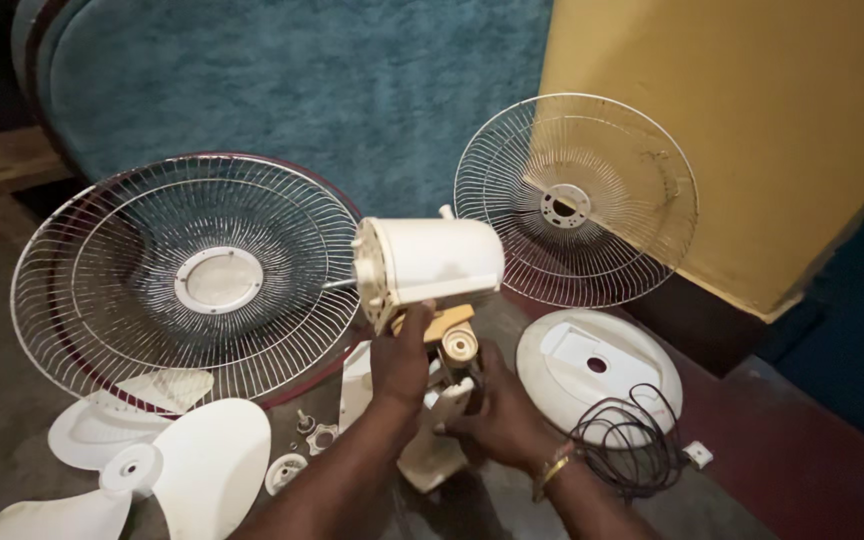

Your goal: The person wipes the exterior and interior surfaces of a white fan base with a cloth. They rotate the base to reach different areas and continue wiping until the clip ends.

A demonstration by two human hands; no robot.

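Note:
A white fan motor housing point(430, 258) with its shaft pointing left sits on a tan neck joint point(452, 335). My left hand point(400, 362) grips the underside of the housing at that joint. My right hand point(497, 415) holds the white fan stand point(437, 440) just below the joint; a bracelet is on that wrist. The front wire grille point(187, 275) leans at the left, the rear wire grille point(577, 200) stands against the yellow wall.
A white three-blade fan blade point(167, 470) lies on the floor at lower left, with small white nuts and caps point(302, 450) beside it. A round white fan base point(597, 365) lies at right with a coiled black cord point(627, 440) and plug. Blue carpet leans behind.

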